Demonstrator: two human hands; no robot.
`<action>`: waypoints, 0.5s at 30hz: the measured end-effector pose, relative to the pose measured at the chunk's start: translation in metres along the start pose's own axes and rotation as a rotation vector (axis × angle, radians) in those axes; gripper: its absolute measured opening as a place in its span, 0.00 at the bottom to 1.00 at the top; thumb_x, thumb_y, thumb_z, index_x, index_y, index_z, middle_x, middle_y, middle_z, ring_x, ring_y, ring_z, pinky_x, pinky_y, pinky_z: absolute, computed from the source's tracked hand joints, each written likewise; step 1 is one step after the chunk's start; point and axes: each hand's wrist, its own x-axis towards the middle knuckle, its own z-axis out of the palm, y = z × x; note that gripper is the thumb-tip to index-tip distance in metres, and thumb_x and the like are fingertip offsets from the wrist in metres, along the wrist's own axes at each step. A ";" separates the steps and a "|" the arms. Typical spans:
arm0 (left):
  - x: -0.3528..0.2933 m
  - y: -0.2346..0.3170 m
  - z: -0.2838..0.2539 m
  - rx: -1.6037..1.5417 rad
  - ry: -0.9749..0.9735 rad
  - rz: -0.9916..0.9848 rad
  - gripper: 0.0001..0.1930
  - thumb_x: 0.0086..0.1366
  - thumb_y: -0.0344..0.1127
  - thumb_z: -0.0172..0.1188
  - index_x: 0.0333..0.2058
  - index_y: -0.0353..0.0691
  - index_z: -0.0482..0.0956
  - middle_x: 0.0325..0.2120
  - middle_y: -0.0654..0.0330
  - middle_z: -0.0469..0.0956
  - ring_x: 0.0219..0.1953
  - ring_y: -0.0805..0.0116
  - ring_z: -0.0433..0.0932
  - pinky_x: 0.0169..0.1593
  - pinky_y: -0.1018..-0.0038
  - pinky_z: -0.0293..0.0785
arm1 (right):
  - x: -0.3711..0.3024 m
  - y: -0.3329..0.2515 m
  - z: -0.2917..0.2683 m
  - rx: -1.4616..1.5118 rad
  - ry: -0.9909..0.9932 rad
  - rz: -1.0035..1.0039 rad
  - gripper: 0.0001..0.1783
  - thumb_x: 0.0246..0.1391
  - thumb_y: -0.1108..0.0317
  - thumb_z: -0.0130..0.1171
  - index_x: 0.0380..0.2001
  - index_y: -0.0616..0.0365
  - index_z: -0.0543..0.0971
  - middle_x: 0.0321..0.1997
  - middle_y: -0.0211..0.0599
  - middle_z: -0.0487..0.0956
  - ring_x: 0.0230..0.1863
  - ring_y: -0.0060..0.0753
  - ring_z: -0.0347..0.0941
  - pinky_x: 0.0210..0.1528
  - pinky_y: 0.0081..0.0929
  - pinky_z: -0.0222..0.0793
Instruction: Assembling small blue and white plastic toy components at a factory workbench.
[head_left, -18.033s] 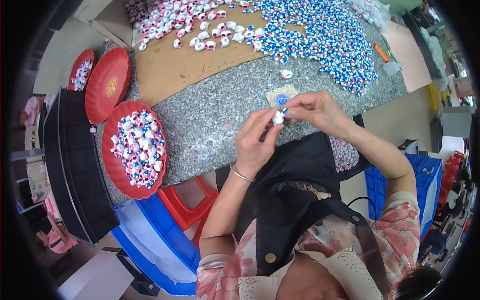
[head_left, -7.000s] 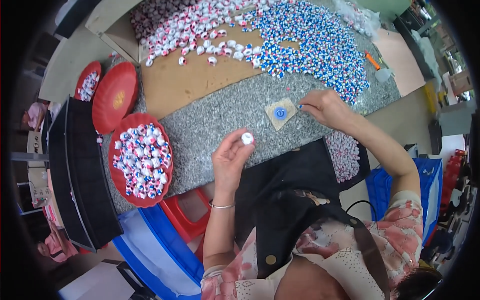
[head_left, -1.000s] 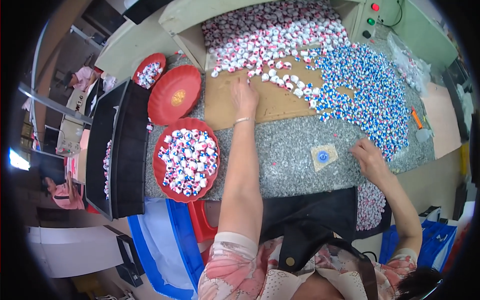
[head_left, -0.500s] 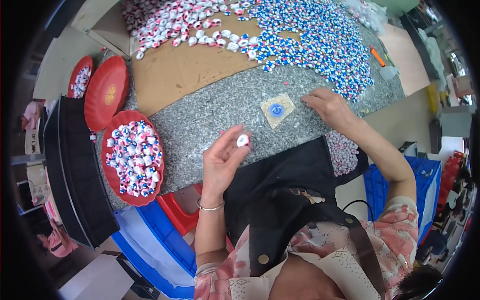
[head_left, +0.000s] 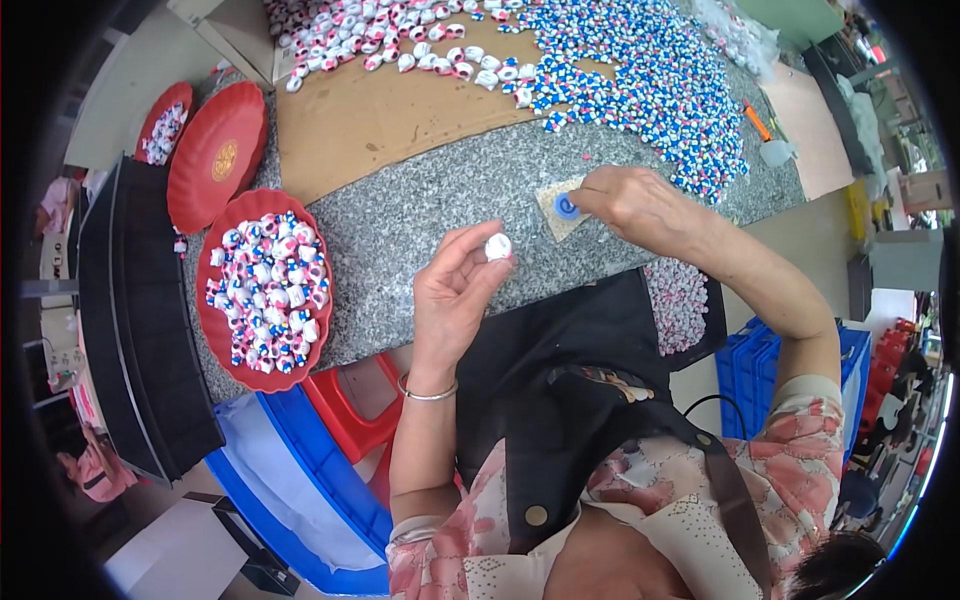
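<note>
My left hand [head_left: 446, 300] pinches a small hollow white plastic piece with pink edges [head_left: 498, 246] between thumb and fingers, above the grey speckled table [head_left: 400, 215]. To its right, my right hand [head_left: 645, 208] reaches over a beige square pad [head_left: 558, 228]. A round blue cap [head_left: 566, 208] sits on that pad. The right fingertips are pressed together at the cap's right side; whether anything tiny is between them is hidden. On the left, a scalloped red plate [head_left: 266, 381] holds many white, pink and blue pieces.
White and pink pieces [head_left: 420, 40] lie heaped on brown cardboard [head_left: 350, 125] at the back. Beside them spreads a pile of small blue and white pieces [head_left: 640, 75]. Another red plate [head_left: 205, 165] leans at left. An orange-handled tool [head_left: 757, 121] lies far right.
My right hand has moved left, from beside the pad to over the blue cap. My left hand has risen slightly and turned the white piece. The view has shifted a little.
</note>
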 end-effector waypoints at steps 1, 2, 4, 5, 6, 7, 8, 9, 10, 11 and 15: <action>0.001 0.000 0.000 -0.003 0.003 0.002 0.20 0.59 0.15 0.59 0.51 0.30 0.73 0.41 0.60 0.75 0.45 0.73 0.78 0.48 0.80 0.75 | 0.002 0.000 0.000 -0.002 -0.003 -0.003 0.03 0.44 0.76 0.54 0.26 0.64 0.74 0.27 0.46 0.75 0.35 0.49 0.76 0.36 0.41 0.72; 0.002 -0.001 -0.001 -0.021 0.007 -0.012 0.20 0.59 0.15 0.59 0.51 0.30 0.73 0.42 0.60 0.75 0.45 0.73 0.78 0.48 0.80 0.76 | 0.006 0.000 0.001 -0.033 -0.032 -0.021 0.03 0.44 0.76 0.53 0.25 0.64 0.73 0.27 0.45 0.75 0.35 0.49 0.76 0.36 0.40 0.72; 0.005 -0.002 -0.003 -0.038 0.014 -0.025 0.20 0.59 0.15 0.59 0.51 0.30 0.72 0.42 0.60 0.75 0.45 0.72 0.78 0.48 0.80 0.76 | 0.011 0.000 0.002 -0.064 -0.060 -0.041 0.02 0.44 0.76 0.52 0.24 0.64 0.73 0.27 0.45 0.74 0.35 0.49 0.76 0.36 0.40 0.72; 0.006 -0.004 -0.003 -0.026 0.011 -0.026 0.20 0.59 0.15 0.59 0.50 0.30 0.72 0.42 0.60 0.74 0.45 0.72 0.78 0.48 0.80 0.76 | 0.012 -0.001 0.002 -0.077 -0.108 -0.039 0.07 0.41 0.78 0.53 0.29 0.64 0.73 0.28 0.44 0.74 0.36 0.48 0.75 0.37 0.39 0.72; 0.006 -0.006 -0.003 -0.014 0.008 -0.028 0.19 0.59 0.15 0.58 0.50 0.30 0.72 0.42 0.61 0.74 0.45 0.72 0.78 0.49 0.80 0.76 | 0.013 -0.002 0.002 -0.090 -0.155 -0.036 0.13 0.38 0.80 0.55 0.33 0.64 0.74 0.30 0.44 0.75 0.37 0.47 0.75 0.38 0.39 0.72; 0.006 -0.009 -0.002 -0.013 0.011 -0.029 0.19 0.59 0.15 0.58 0.50 0.30 0.72 0.42 0.61 0.74 0.45 0.72 0.78 0.49 0.80 0.76 | 0.012 -0.003 0.002 -0.088 -0.155 -0.038 0.13 0.38 0.80 0.55 0.33 0.64 0.74 0.30 0.44 0.75 0.37 0.47 0.75 0.38 0.39 0.72; 0.006 -0.013 0.000 0.028 0.033 -0.010 0.19 0.59 0.15 0.59 0.49 0.30 0.72 0.42 0.60 0.74 0.45 0.72 0.78 0.48 0.79 0.76 | 0.011 -0.003 0.000 -0.073 -0.121 -0.035 0.14 0.38 0.80 0.55 0.34 0.65 0.74 0.30 0.44 0.75 0.37 0.47 0.75 0.38 0.39 0.72; 0.007 -0.016 0.002 0.070 0.054 0.008 0.18 0.59 0.16 0.59 0.49 0.30 0.73 0.42 0.59 0.75 0.44 0.71 0.78 0.48 0.79 0.77 | 0.010 -0.003 -0.001 -0.058 -0.086 -0.032 0.15 0.37 0.80 0.55 0.34 0.65 0.75 0.30 0.44 0.75 0.36 0.47 0.75 0.38 0.39 0.72; 0.009 -0.019 0.005 0.073 0.054 0.009 0.18 0.59 0.16 0.59 0.49 0.30 0.73 0.42 0.59 0.75 0.44 0.71 0.78 0.48 0.79 0.77 | 0.009 -0.002 -0.002 -0.058 -0.083 -0.032 0.15 0.37 0.80 0.55 0.34 0.65 0.75 0.30 0.44 0.75 0.36 0.47 0.75 0.38 0.39 0.72; 0.010 -0.023 0.007 0.117 0.069 0.051 0.17 0.58 0.16 0.60 0.48 0.30 0.74 0.41 0.59 0.75 0.44 0.71 0.78 0.47 0.78 0.78 | 0.007 -0.002 -0.001 -0.034 -0.049 -0.009 0.14 0.38 0.80 0.56 0.35 0.65 0.75 0.30 0.45 0.75 0.36 0.48 0.75 0.38 0.39 0.72; 0.017 -0.035 0.015 0.341 0.102 0.182 0.17 0.56 0.18 0.63 0.45 0.31 0.76 0.41 0.56 0.75 0.42 0.69 0.79 0.43 0.77 0.80 | -0.001 -0.002 0.007 0.104 0.175 0.092 0.10 0.48 0.78 0.58 0.37 0.66 0.79 0.31 0.43 0.79 0.33 0.39 0.77 0.36 0.32 0.74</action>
